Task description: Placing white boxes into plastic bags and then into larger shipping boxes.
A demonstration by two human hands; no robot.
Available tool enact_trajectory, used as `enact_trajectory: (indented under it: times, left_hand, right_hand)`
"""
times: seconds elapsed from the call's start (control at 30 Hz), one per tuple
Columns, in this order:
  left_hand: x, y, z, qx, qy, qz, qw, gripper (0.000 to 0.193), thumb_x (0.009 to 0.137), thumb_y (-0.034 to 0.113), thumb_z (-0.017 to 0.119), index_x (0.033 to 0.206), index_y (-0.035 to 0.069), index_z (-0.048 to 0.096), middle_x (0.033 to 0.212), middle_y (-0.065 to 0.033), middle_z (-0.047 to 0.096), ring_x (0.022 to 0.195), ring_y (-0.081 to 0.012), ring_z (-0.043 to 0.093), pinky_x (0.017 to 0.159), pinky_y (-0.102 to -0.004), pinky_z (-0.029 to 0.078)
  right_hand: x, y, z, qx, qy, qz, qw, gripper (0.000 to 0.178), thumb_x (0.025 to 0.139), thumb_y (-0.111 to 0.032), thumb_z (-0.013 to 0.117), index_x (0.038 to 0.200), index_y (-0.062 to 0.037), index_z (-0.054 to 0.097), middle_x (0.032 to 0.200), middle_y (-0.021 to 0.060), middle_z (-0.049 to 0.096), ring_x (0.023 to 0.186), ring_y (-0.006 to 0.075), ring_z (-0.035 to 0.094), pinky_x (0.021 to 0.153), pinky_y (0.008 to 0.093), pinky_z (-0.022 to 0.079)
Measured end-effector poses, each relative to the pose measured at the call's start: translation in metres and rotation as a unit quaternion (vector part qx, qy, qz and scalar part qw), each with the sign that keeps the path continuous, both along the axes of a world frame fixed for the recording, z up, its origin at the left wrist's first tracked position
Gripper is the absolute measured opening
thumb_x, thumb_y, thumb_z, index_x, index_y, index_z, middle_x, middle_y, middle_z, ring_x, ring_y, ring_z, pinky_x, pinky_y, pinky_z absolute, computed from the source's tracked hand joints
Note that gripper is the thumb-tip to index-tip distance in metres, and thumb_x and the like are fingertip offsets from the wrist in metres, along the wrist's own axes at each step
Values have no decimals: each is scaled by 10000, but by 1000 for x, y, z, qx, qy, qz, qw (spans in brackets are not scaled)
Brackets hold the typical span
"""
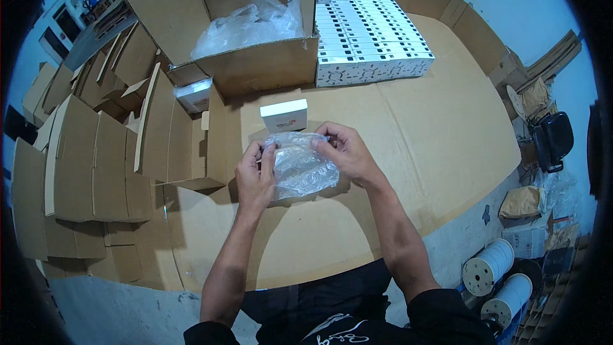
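Observation:
A clear bubble-wrap bag (303,169) hangs between my two hands over the cardboard-covered table. My left hand (257,176) pinches its upper left corner between thumb and fingers. At the upper right corner, my right hand (345,152) grips the edge the same way. The bag looks flat and crinkled, and I cannot make out anything inside it. Just beyond it stands a small white box (284,116) with a little reddish print on its front, close to my left fingertips but apart from them.
A large open carton (265,61) holding more clear bags (252,29) stands at the far side. Right of it lie rows of white patterned boxes (373,70). An open carton (198,134) with a wrapped box (193,96) inside is at the left, beside several more cartons (73,160). Cable reels (488,265) sit at the lower right.

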State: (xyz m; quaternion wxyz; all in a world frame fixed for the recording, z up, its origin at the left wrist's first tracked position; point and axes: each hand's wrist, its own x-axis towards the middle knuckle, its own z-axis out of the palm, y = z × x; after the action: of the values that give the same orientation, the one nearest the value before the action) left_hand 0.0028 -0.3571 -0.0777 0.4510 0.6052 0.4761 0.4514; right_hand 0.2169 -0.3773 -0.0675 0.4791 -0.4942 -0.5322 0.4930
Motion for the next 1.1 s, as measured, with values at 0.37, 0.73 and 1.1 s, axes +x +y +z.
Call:
enact_trajectory:
  times: [0.37, 0.73, 1.1]
  left_hand:
    - [-6, 3, -5, -4, -13, -26, 1000, 218, 1039, 195, 599, 1004, -3, 682, 764, 2, 633, 706, -59, 510, 617, -242, 419]
    - [-11, 2, -10, 21, -35, 59, 997, 281, 1080, 232, 528, 978, 2, 652, 735, 35, 541, 685, -65, 466, 616, -247, 408]
    - [-12, -1, -2, -7, 84, -70, 994, 263, 1053, 223, 580, 1033, -17, 685, 797, -16, 641, 731, -85, 554, 652, -271, 471]
  right_hand:
    - [-2, 2, 2, 2, 55, -61, 997, 244, 1039, -209, 620, 854, -73, 538, 730, -57, 522, 681, 28, 465, 580, 238, 392]
    - [21, -7, 35, -251, -74, 186, 947, 302, 871, -161, 802, 1052, 46, 679, 896, 76, 712, 803, 106, 677, 683, 261, 568]
    - [-1, -3, 13, -111, -22, 130, 985, 300, 873, -136, 793, 1108, 17, 687, 892, 9, 650, 799, 92, 582, 710, 249, 494]
